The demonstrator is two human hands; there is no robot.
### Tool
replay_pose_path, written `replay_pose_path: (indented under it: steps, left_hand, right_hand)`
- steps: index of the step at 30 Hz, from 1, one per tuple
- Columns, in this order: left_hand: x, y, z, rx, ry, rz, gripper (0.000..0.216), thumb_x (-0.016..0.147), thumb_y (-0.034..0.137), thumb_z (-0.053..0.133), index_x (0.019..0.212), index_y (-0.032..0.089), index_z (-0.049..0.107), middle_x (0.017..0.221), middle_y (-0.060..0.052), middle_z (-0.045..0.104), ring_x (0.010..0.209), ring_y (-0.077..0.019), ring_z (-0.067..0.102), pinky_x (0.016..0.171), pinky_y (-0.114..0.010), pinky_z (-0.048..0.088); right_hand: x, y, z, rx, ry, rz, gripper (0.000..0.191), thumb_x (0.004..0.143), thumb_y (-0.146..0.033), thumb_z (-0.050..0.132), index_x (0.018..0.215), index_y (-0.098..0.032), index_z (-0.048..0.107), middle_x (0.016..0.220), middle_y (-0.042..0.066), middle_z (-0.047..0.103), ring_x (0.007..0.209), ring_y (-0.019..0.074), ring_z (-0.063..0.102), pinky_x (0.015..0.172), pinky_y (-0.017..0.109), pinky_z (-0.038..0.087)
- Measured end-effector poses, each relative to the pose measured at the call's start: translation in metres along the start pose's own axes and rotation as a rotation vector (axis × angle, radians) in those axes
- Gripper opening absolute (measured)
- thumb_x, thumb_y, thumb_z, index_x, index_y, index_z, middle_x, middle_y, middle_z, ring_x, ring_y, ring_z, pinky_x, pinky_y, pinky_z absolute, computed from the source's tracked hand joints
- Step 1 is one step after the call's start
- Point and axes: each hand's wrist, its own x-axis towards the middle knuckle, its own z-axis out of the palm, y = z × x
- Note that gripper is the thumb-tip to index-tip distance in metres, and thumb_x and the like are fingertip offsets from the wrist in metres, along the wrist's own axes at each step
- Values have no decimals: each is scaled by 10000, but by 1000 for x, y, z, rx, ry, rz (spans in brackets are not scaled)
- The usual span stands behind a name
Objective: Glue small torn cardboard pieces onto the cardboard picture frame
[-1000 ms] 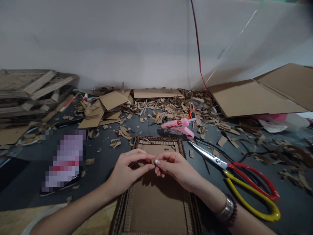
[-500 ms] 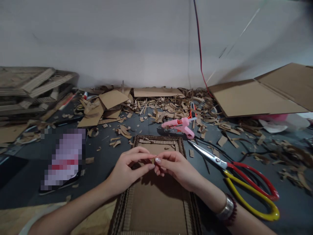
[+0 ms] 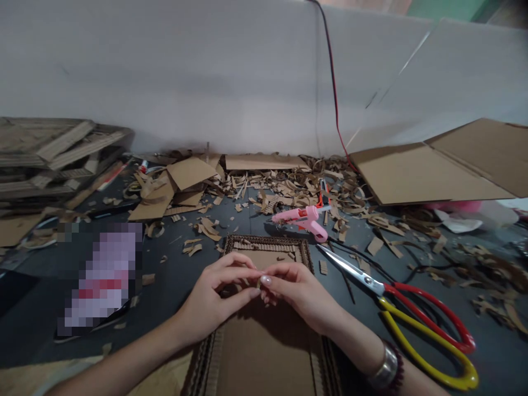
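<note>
My left hand and my right hand meet fingertip to fingertip, both closed in a pinch. Between them is a small cardboard strip, mostly hidden by the fingers. Below the hands lies a rectangular cardboard panel with raised corrugated strips along its borders. A few cardboard bits rest on its far end. Just past its far right corner a pink glue gun lies on its side. Large scissors with one red and one yellow handle lie to the right of my right hand.
Cardboard scraps litter the back of the dark table. Stacked cardboard frames stand at left, near a pixelated phone-like object. A large cardboard sheet leans at right. A red-black cord hangs down the pale wall.
The view has tilted up slightly, so the table things sit lower in the picture. Both hands keep their pinch on the small strip with hardly any movement.
</note>
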Motion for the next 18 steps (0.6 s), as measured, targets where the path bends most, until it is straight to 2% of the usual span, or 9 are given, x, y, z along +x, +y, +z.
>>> replay_pose_path:
  steps: [3, 5, 8, 14, 18]
  left_hand:
    - [-2, 0, 2, -68, 46, -24, 235, 676, 177, 673, 904, 164, 615, 888, -37, 552, 706, -124, 582, 616, -218, 501]
    - [-2, 0, 2, -56, 75, -34, 191, 646, 188, 701, 801, 148, 597, 815, -28, 570, 682, -127, 583, 601, -214, 497]
    - [-1, 1, 3, 43, 87, -25, 94, 683, 196, 670, 692, 134, 601, 703, -30, 614, 638, -133, 590, 581, -216, 479]
    - [0, -1, 4, 146, 130, 18, 73, 728, 191, 622, 715, 125, 652, 693, -51, 682, 621, -145, 627, 577, -219, 479]
    - [-2, -2, 4, 158, 143, 17, 86, 753, 186, 592, 739, 132, 657, 703, -49, 687, 623, -143, 632, 578, -216, 484]
  right_hand:
    - [0, 1, 0, 44, 37, -2, 144, 703, -299, 673, 719, -156, 674, 572, -23, 591, 528, 60, 483, 533, 199, 349]
    - [0, 1, 0, 66, 59, -1, 137, 692, -292, 684, 712, -157, 675, 561, -26, 590, 524, 58, 481, 529, 196, 346]
    - [1, 3, 1, 71, 90, 1, 120, 673, -284, 700, 692, -167, 681, 563, -29, 599, 522, 56, 479, 537, 198, 355]
    - [2, 4, 4, 27, 136, 16, 129, 651, -297, 710, 711, -186, 686, 618, -17, 633, 544, 70, 521, 551, 208, 399]
    - [0, 1, 5, -81, 177, -35, 161, 644, -317, 707, 731, -184, 682, 658, -4, 653, 561, 92, 561, 559, 230, 435]
